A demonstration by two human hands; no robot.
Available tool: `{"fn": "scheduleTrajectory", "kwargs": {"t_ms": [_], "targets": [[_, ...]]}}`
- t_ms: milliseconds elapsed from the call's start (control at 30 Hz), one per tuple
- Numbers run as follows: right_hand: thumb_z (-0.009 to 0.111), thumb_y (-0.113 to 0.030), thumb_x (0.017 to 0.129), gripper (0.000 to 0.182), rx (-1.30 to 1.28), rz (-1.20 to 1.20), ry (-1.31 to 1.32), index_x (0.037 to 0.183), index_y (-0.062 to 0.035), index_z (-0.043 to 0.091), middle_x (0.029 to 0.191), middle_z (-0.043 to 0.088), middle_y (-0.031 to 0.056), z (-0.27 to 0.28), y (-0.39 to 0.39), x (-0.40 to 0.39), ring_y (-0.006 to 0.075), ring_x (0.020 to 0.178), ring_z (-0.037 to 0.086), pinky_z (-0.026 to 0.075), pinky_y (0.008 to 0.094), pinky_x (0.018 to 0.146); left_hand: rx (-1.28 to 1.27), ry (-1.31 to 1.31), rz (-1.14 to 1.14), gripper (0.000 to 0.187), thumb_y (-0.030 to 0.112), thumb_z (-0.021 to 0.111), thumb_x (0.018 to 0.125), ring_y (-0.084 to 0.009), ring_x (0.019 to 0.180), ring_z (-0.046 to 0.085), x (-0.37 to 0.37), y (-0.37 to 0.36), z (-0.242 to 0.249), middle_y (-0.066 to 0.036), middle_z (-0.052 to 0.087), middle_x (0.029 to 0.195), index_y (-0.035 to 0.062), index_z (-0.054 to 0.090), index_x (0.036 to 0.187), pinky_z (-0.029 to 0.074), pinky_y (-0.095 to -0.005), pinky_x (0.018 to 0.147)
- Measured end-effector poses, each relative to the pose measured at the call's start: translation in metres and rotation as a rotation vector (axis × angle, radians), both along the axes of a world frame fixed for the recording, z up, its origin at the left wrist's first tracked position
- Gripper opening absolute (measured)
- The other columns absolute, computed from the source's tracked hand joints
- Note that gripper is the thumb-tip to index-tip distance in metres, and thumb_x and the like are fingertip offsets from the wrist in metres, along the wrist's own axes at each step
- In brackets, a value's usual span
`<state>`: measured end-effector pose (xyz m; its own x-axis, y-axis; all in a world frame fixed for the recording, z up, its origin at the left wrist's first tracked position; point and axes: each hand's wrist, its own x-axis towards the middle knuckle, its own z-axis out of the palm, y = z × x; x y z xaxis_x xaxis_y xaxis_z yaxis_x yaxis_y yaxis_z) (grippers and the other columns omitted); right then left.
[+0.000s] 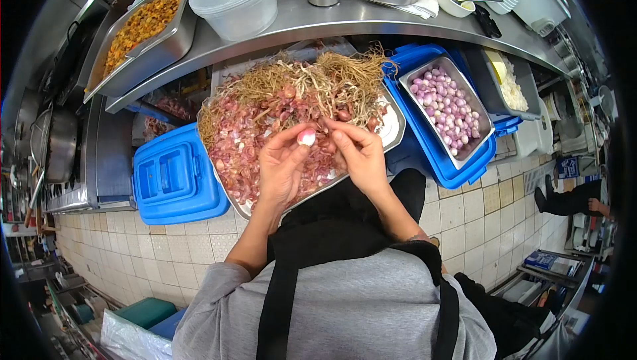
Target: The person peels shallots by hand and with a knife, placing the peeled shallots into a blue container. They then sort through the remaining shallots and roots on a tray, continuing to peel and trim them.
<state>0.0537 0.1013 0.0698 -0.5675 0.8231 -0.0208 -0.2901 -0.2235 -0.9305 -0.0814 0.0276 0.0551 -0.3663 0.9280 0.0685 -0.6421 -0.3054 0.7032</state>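
While a small, round, pink-and-white shallot bulb (306,137) is held at the fingertips of the left hand (280,164), the step in hand is judged to be the stripping of its skin. For the next move, it seems, a steady left grip is called for, so that any loose skin can be picked away without the smooth bulb being let slip. The left hand is closed only narrowly, the bulb being pinched between thumb and fingers. By the right hand (361,161), just beside it, a narrow pinch is formed; whether a scrap of skin is gripped there cannot be told. Beneath both hands, a heap of papery, reddish-pink skins (242,151) is carried by a wide, shallow metal tray (400,129), with stringy, tan dried roots (355,71) piled beyond the fingertips. To the right of the right hand, peeled, pale purple shallots (446,104) are held in a rectangular steel pan (486,128).
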Motion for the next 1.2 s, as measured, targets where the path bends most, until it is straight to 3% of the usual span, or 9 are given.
{"fn": "scheduleTrajectory", "kwargs": {"t_ms": [100,267,667,767,867,967,1000,1100,1200], "targets": [[0.056,-0.010,0.090,0.024,0.158,-0.084,-0.179,0.111,-0.0008,0.062,0.077,0.061,-0.0009,0.002,0.002,0.003,0.0042,0.067,0.053,0.045,0.0193,0.061,0.043,-0.024,-0.002,0.037,-0.005,0.061,0.082,-0.0196,0.103,0.058,-0.004,0.000,-0.003,-0.015,0.058,0.116,-0.0037,0.053,0.118,0.046,-0.0307,0.092],[0.063,-0.006,0.081,0.029,0.608,-0.030,-0.217,0.110,-0.0024,0.062,0.100,0.066,0.0141,0.013,-0.008,0.001,0.0229,0.090,0.065,0.050,0.0296,0.075,0.025,0.093,0.052,0.035,-0.006,0.061,0.081,-0.0198,0.106,0.055,-0.008,0.001,-0.006,-0.012,0.054,0.118,-0.0045,0.055,0.115,0.045,-0.0312,0.093],[0.064,-0.002,0.079,0.025,0.708,-0.080,-0.291,0.104,-0.0028,0.065,0.087,0.066,0.0125,0.020,-0.011,0.000,0.0223,0.076,0.065,0.050,0.0305,0.065,0.015,0.282,0.091,0.032,-0.009,0.061,0.079,-0.0156,0.101,0.055,-0.006,0.000,0.000,-0.008,0.054,0.113,-0.0036,0.059,0.110,0.044,-0.0279,0.089],[0.062,-0.004,0.083,0.023,0.757,-0.112,-0.241,0.105,-0.0024,0.064,0.081,0.065,0.0100,0.010,-0.008,-0.002,0.0170,0.064,0.061,0.047,0.0262,0.056,0.003,0.321,0.113,0.030,-0.009,0.062,0.079,-0.0155,0.100,0.055,-0.005,-0.001,-0.001,-0.009,0.054,0.112,-0.0032,0.060,0.109,0.044,-0.0273,0.088],[0.057,-0.008,0.089,0.022,0.028,0.126,-0.046,0.109,-0.0023,0.063,0.074,0.061,0.0056,-0.001,-0.005,0.002,0.0093,0.053,0.051,0.038,0.0201,0.047,0.049,0.302,0.100,0.033,-0.008,0.062,0.079,-0.0175,0.102,0.056,-0.004,0.000,-0.006,-0.010,0.055,0.114,-0.0024,0.059,0.111,0.045,-0.0288,0.089],[0.051,-0.011,0.093,0.021,-0.293,0.224,0.163,0.111,-0.0056,0.061,0.071,0.056,0.0030,-0.002,0.004,0.005,0.0042,0.047,0.040,0.028,0.0163,0.042,0.025,0.135,0.048,0.038,-0.007,0.061,0.080,-0.0216,0.106,0.056,0.002,0.000,-0.004,-0.013,0.056,0.115,-0.0017,0.055,0.116,0.046,-0.0325,0.092],[0.052,-0.013,0.093,0.021,-0.332,0.195,0.166,0.111,-0.0040,0.060,0.071,0.056,0.0032,0.000,0.005,0.005,0.0041,0.048,0.039,0.029,0.0167,0.042,-0.001,0.059,0.027,0.039,-0.007,0.061,0.080,-0.0232,0.107,0.056,0.003,-0.001,-0.002,-0.014,0.056,0.116,-0.0016,0.054,0.118,0.046,-0.0340,0.093],[0.051,-0.012,0.093,0.024,-0.082,0.046,0.024,0.113,-0.0035,0.060,0.070,0.057,0.0017,-0.009,0.009,0.001,0.0030,0.055,0.046,0.032,0.0155,0.044,0.064,-0.022,-0.028,0.040,-0.007,0.059,0.081,-0.0263,0.108,0.056,0.001,0.000,0.007,-0.016,0.057,0.115,-0.0028,0.051,0.120,0.047,-0.0376,0.094],[0.053,-0.012,0.092,0.024,0.050,-0.057,-0.146,0.112,-0.0025,0.062,0.071,0.058,0.0021,-0.006,0.005,0.000,0.0057,0.058,0.050,0.039,0.0183,0.049,0.014,0.073,-0.033,0.036,0.000,0.062,0.082,-0.0252,0.107,0.057,-0.003,0.000,0.003,-0.015,0.057,0.115,-0.0008,0.052,0.118,0.047,-0.0391,0.095]]}}
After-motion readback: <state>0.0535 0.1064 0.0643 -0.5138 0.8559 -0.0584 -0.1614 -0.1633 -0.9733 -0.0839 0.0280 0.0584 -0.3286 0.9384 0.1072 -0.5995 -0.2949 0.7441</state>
